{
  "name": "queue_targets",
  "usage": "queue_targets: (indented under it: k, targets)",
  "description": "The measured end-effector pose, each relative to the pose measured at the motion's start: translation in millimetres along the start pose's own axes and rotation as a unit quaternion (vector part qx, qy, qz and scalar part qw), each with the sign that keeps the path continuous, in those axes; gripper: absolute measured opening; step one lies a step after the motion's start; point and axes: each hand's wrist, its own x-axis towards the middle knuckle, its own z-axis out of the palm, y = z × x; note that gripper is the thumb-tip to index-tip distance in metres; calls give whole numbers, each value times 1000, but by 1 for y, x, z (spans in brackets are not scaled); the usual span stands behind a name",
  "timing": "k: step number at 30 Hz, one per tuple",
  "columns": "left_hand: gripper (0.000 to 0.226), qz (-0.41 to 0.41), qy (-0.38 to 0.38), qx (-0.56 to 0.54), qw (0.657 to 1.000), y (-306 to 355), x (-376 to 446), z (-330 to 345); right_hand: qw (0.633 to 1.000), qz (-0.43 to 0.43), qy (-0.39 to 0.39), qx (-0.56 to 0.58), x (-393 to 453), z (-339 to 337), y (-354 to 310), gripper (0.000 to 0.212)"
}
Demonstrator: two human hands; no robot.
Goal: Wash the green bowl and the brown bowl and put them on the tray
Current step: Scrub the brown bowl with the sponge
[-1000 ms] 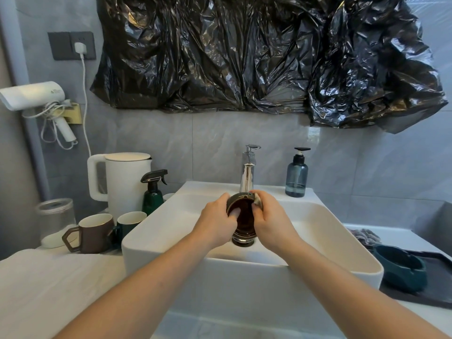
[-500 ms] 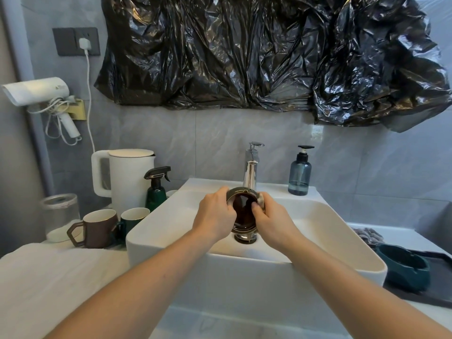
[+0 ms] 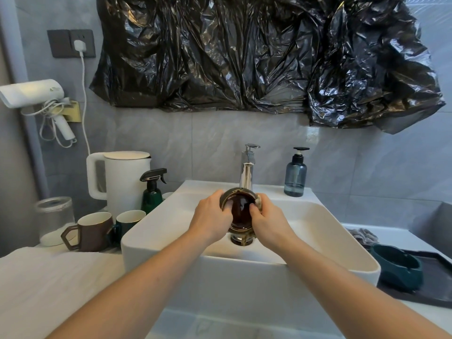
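Observation:
The brown bowl (image 3: 241, 211), glossy with a gold rim, is tilted toward me over the white sink (image 3: 318, 231), right under the chrome faucet (image 3: 247, 172). My left hand (image 3: 211, 220) grips its left rim with fingers reaching inside. My right hand (image 3: 266, 221) grips the right rim, thumb inside the bowl. The green bowl (image 3: 397, 267) sits on the black tray (image 3: 430, 282) at the right of the sink.
Left of the sink stand a white kettle (image 3: 122, 182), a green spray bottle (image 3: 152, 194), a brown mug (image 3: 91, 231), a green mug (image 3: 128, 221) and a glass jar (image 3: 55, 218). A soap dispenser (image 3: 295, 174) sits on the sink's back edge. A grey cloth (image 3: 362, 236) lies behind the tray.
Both hands stay on the brown bowl under the faucet; the fingers have shifted slightly inside it. My view has drifted a little.

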Motion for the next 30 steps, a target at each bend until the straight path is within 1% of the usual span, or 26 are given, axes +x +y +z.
queue_targets:
  k: [2, 4, 7, 10, 12, 14, 16, 17, 18, 20, 22, 23, 25, 27, 29, 30]
  targets:
    - [9, 12, -26, 28, 999, 1, -1, 3, 1000, -5, 9, -16, 2, 0, 2, 20]
    - [15, 23, -51, 54, 997, 2, -4, 6, 999, -24, 7, -44, 3, 1, 4, 27]
    - [11, 23, -69, 53, 996, 2, -3, 7, 995, -74, 7, -62, 0, 1, 1, 39]
    - [18, 42, -73, 82, 993, 2, -2, 6, 990, -126, -11, -66, -3, 3, -3, 42]
    - [17, 43, -41, 87, 994, 1, -1, 6, 992, -106, -14, -62, -3, 4, -3, 39]
    - [15, 27, 20, 84, 996, 1, 2, 4, 998, -41, -30, -44, -3, 1, -2, 27]
    - [14, 6, 66, 71, 995, 1, 4, 1, 996, 29, -70, -37, -3, 0, -1, 25]
    - [15, 4, 69, 68, 995, 0, 4, 1, 995, 41, -80, -33, -3, 1, 1, 26]
    - [15, 9, 59, 70, 996, 0, 4, 0, 996, 32, -77, -22, -3, 2, 1, 24]
    - [15, 33, 27, 85, 996, 0, 1, 1, 998, -24, -50, -5, -2, 5, 2, 24]
    - [14, 51, 5, 94, 994, 2, -2, 3, 997, -72, -37, -9, -1, 4, 1, 36]
    - [15, 52, 7, 95, 994, 3, -2, 3, 996, -80, -35, -10, -1, 3, 0, 40]
    - [16, 43, 35, 90, 994, 4, 0, 3, 997, -60, -40, 2, -1, 3, 2, 35]
    - [17, 20, 79, 64, 995, 4, 2, 0, 996, 7, -84, 13, -3, 3, 3, 25]
    - [18, 1, 99, 43, 994, 3, 3, -3, 990, 57, -125, 7, -5, 3, 1, 29]
    - [18, -1, 92, 37, 995, 2, 3, -4, 990, 60, -124, 12, -5, 3, 1, 30]
